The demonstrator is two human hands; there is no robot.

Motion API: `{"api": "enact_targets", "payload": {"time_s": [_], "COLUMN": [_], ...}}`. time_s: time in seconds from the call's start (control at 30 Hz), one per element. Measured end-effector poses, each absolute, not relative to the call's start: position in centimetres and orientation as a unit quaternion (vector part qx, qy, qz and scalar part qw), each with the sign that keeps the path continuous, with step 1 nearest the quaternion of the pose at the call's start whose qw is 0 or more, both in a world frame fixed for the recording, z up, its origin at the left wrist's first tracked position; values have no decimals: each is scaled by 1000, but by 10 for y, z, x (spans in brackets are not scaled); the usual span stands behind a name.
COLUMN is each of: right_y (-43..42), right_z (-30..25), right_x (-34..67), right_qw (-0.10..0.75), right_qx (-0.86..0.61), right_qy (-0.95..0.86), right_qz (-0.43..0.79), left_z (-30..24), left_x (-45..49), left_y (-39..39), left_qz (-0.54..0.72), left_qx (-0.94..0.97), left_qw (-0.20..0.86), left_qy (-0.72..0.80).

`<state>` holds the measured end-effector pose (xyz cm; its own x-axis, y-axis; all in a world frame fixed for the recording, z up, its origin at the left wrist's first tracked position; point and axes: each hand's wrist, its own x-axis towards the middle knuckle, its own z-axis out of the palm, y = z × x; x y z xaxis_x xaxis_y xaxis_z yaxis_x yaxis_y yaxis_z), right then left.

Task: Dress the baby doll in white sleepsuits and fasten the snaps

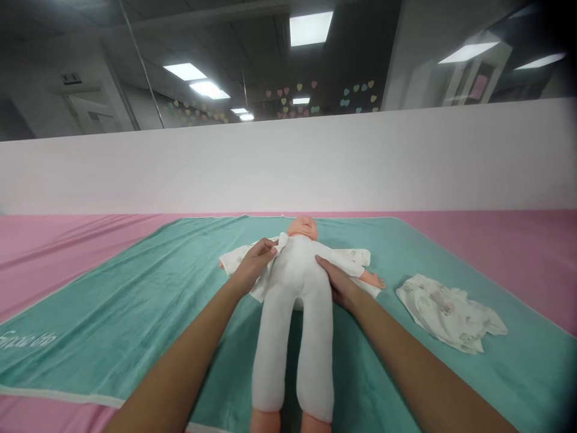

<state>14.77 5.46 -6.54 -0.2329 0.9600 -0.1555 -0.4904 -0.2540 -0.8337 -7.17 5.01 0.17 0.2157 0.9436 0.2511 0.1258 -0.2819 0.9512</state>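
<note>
Head view only: a baby doll [295, 264] lying face up at the middle of the frame, with a peach head [303, 227], a white cloth body, and legs running straight toward the bottom edge, where peach feet [264, 421] just show. Beneath its shoulders, an open white printed baby garment [234, 255], sleeves spread to both sides, its lower edge showing past the torso on the right of the frame. Left hand [255, 264] at the doll's shoulder, left of centre, fingers pinched together on a small garment flap [282, 242] and clamped there. Right hand [338, 282] open, not gripping, its fingers flat against the side of the doll's waist. Well apart from each other, the two hands on either side of the torso. Just beyond the right sleeve, a bare peach doll hand [372, 279]. Further right, not touching the doll, a crumpled second printed garment [451, 313]. Under all of these, a teal towel [135, 313] with pale lettering [27, 340] at lower left, spread over a pink sheet [67, 240]. Behind the sheet, a white wall panel [288, 174] across the full width. Above it, paper hearts [288, 99] in pastel colours on a far wall and bright ceiling lights [311, 29] along the top of the frame.
</note>
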Motion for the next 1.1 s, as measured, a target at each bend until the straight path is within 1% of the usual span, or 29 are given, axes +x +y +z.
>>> {"api": "enact_targets", "payload": {"time_s": [0.13, 0.23, 0.4, 0.5, 0.6, 0.73, 0.8, 0.97, 1.03, 1.1], "right_y": [54, 54, 55, 56, 58, 57, 55, 54, 55, 57], "right_z": [-66, -65, -65, -66, -66, -66, -65, -64, -65, -67], "right_x": [151, 152, 152, 152, 152, 153, 152, 151, 151, 152], "right_qw": [500, 519, 534, 545, 548, 537, 540, 561, 567, 572], "right_qx": [-344, -327, -317, -310, -311, -316, -311, -297, -309, -326], "right_qy": [-312, -307, -310, -306, -307, -319, -327, -355, -358, -355], "right_qz": [731, 728, 720, 716, 714, 714, 711, 686, 674, 664], "left_z": [-5, -15, -22, -22, -21, -14, -9, 1, 4, 7], "left_x": [-66, -63, -65, -74, -86, -98, -99, -93, -90, -87], "left_y": [48, 52, 63, 69, 69, 62, 58, 53, 49, 43], "left_qz": [435, 429, 442, 389, 308, 234, 256, 397, 407, 377], "left_qx": [707, 721, 664, 671, 703, 718, 712, 657, 645, 641], "left_qw": [342, 283, 242, 228, 270, 386, 419, 492, 551, 618], "left_qy": [440, 464, 552, 589, 581, 530, 502, 410, 337, 254]}}
